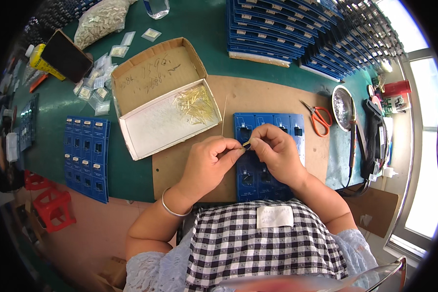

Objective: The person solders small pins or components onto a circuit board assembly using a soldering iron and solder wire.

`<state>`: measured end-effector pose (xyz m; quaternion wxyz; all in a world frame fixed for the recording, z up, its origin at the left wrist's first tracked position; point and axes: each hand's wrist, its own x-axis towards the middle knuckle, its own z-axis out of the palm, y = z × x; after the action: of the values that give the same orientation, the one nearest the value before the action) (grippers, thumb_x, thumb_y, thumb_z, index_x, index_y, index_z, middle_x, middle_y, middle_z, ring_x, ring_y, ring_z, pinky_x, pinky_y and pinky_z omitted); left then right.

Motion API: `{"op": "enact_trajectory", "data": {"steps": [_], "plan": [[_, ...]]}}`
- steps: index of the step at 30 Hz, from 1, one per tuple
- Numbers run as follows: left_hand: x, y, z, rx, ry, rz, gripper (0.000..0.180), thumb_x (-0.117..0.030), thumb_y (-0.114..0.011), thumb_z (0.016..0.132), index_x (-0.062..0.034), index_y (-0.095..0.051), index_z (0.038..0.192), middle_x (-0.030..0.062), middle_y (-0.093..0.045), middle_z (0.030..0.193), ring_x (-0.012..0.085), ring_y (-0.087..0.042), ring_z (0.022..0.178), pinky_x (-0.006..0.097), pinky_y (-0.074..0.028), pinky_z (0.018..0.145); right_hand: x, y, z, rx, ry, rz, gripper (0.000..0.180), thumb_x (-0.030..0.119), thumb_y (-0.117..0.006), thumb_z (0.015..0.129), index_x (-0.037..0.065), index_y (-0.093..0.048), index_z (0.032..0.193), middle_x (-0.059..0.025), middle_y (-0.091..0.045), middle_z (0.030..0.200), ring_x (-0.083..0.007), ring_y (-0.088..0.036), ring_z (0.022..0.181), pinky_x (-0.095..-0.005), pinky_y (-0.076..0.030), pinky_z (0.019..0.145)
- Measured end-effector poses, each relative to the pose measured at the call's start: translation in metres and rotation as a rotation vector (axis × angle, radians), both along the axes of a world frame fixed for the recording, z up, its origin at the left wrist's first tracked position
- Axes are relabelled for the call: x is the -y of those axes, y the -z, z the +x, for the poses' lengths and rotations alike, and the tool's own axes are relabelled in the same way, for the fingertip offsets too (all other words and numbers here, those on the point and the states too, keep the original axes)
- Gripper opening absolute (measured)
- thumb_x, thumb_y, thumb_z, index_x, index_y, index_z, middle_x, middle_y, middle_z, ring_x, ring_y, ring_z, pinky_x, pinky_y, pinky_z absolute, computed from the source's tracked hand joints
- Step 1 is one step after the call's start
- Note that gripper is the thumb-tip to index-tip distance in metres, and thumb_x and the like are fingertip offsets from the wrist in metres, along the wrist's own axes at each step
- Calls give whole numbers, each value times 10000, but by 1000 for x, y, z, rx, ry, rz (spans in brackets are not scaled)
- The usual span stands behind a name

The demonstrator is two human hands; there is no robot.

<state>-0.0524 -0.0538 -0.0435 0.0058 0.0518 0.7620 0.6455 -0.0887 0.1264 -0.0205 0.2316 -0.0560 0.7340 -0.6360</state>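
My left hand (204, 168) and my right hand (280, 155) meet over a blue circuit board panel (243, 192) with black components. Between the fingertips is a small gold-coloured pin (246, 144), pinched by my right thumb and fingers. The left thumb and forefinger press together at its other side. A long thin wire (224, 114) stands up from the left fingers, its lower end hidden by them. To the left lies an open cardboard box (151, 131), with a heap of gold-coloured pins (195, 105) in its white tray.
Orange-handled pliers (321, 120), a metal dish (343, 104) and a soldering iron (353, 151) lie to the right. Stacked blue boards (277, 29) rise at the back. Another board panel (87, 160), small packets (100, 80), a phone (65, 56) and a bag (102, 22) are left.
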Motion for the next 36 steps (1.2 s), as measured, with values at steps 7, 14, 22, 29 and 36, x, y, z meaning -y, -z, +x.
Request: {"op": "enact_trajectory", "data": {"steps": [7, 14, 22, 29, 36], "plan": [[29, -10, 8, 42, -195, 42, 70, -37, -647, 878, 7, -663, 930, 48, -663, 843, 109, -583, 752, 239, -465, 685, 48, 1, -33, -134, -72, -167, 82, 94, -568, 952, 12, -571, 943, 30, -548, 831, -34, -478, 767, -188, -408, 670], [45, -4, -10, -156, -353, 103, 79, -16, -651, 865, 19, -647, 935, 86, -647, 854, 155, -583, 716, 269, -460, 648, 95, 12, -39, -117, -20, -350, 91, 101, -566, 953, 13, -569, 932, 18, -557, 843, -38, -474, 754, -198, -410, 663], [53, -5, -12, -220, -388, -146, 84, -44, -679, 849, 13, -640, 896, 95, -654, 843, 184, -593, 692, 294, -472, 617, 99, 19, -44, -171, -43, -199, 87, 90, -595, 913, 12, -580, 877, 25, -526, 773, -43, -464, 705, -204, -402, 623], [60, -6, -13, -182, -492, -130, 69, -40, -631, 902, 14, -653, 940, 112, -696, 1027, 125, -609, 842, 263, -494, 763, 101, 14, -48, -214, -23, -137, 88, 81, -594, 916, 15, -565, 866, 37, -514, 760, -29, -453, 681, -198, -396, 595], [44, 3, -15, -100, -505, 324, 109, -88, -652, 904, 12, -660, 945, 12, -651, 866, 39, -494, 652, 192, -414, 578, 113, 20, -34, -269, 62, -338, 79, 76, -581, 934, 19, -558, 884, 37, -522, 772, -27, -459, 694, -201, -409, 609]]}}
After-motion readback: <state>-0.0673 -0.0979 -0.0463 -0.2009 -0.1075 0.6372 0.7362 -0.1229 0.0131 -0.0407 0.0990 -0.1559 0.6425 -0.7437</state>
